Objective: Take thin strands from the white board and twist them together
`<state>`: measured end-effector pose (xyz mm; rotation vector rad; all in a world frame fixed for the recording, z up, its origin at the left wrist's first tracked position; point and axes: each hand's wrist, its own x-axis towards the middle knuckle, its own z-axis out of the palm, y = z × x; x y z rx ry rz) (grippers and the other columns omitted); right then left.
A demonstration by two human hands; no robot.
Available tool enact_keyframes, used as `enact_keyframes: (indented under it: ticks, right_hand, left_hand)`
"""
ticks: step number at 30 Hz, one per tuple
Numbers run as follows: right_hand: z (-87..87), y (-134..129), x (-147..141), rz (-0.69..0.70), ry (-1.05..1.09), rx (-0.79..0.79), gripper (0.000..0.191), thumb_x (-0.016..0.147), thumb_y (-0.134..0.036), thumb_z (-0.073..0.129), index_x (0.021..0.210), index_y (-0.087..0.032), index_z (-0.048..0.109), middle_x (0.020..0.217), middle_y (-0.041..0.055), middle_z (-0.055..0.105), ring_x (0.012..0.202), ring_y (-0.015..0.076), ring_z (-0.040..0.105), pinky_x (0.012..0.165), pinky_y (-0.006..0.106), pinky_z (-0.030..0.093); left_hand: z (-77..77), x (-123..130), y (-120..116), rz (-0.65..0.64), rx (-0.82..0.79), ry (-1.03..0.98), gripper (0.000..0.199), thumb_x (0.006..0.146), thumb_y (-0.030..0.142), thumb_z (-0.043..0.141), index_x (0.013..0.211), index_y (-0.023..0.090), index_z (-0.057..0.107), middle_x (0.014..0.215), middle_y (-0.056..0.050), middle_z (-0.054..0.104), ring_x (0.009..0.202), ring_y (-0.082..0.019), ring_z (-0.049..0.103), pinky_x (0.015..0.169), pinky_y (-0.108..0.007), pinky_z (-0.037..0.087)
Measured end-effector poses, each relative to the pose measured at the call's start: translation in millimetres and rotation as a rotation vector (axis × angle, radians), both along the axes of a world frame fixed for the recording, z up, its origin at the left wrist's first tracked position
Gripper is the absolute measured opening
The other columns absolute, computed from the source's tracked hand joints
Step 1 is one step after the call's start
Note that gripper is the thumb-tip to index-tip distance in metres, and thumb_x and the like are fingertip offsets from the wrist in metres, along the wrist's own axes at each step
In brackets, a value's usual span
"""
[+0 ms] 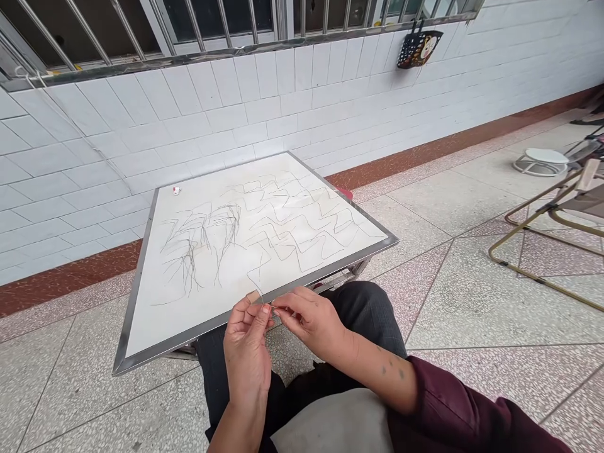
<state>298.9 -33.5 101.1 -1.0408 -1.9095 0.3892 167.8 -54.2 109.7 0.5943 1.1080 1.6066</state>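
Both hands meet just over the near edge of a white table (151,314) with a grey metal rim. Thumb and fingers of my left hand (249,333) are pinched on a thin dark wire or thread (255,275), which runs up onto the tabletop. A tan wrap (253,296) sits around one of its fingers. My right hand (306,314) pinches at the same strand, its fingertips close beside the left thumb. Bent, zigzag strands (292,236) lie across the right half of the table, and straighter tangled strands (191,258) lie on the left.
A small red and white item (176,190) sits near the table's far left corner. Behind is a white tiled wall (264,129) with barred windows and a hanging black basket (419,49). At right are a folding chair (547,251) and a low round stool (540,162).
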Motion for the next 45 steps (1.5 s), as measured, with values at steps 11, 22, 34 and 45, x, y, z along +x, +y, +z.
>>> enact_keyframes:
  ticks: [11, 22, 34, 45]
  right_hand:
    - [-0.3, -2, 0, 0.134, 0.172, -0.134, 0.01, 0.092, -0.02, 0.057, 0.087, -0.021, 0.065, 0.076, 0.0006, 0.065, 0.07, 0.0134, 0.057, 0.066, 0.024, 0.046]
    - [0.2, -4, -2, 0.184, 0.188, -0.161, 0.015, 0.095, -0.023, 0.052, 0.091, -0.021, 0.067, 0.077, 0.0021, 0.063, 0.069, 0.0135, 0.056, 0.064, 0.026, 0.051]
    - [-5.4, -1, -9, 0.365, 0.726, -0.66, 0.021, 0.083, -0.039, 0.068, 0.087, -0.019, 0.065, 0.075, -0.0011, 0.06, 0.064, 0.0096, 0.056, 0.045, 0.016, 0.051]
    - [-7.9, -2, -5, 0.278, 0.43, -0.379, 0.015, 0.092, -0.03, 0.057, 0.087, -0.021, 0.068, 0.081, 0.0002, 0.062, 0.052, 0.0071, 0.052, 0.045, 0.018, 0.048]
  left_hand:
    - [4.4, -2, -5, -0.004, 0.017, 0.087, 0.042, 0.068, 0.028, 0.083, 0.106, 0.02, 0.068, 0.075, 0.003, 0.06, 0.07, -0.011, 0.058, 0.068, -0.023, 0.049]
    - [9.7, -1, -6, 0.046, -0.014, 0.155, 0.041, 0.067, 0.03, 0.083, 0.102, 0.019, 0.067, 0.068, 0.006, 0.058, 0.062, -0.009, 0.055, 0.066, -0.023, 0.047]
    - [8.4, -6, -4, -0.025, 0.018, 0.204, 0.044, 0.071, 0.032, 0.082, 0.112, 0.022, 0.068, 0.067, 0.007, 0.053, 0.062, -0.009, 0.055, 0.069, -0.023, 0.049]
    - [9.6, -6, -5, 0.02, -0.01, 0.255, 0.043, 0.067, 0.03, 0.083, 0.108, 0.021, 0.07, 0.063, 0.007, 0.053, 0.059, -0.009, 0.054, 0.067, -0.023, 0.049]
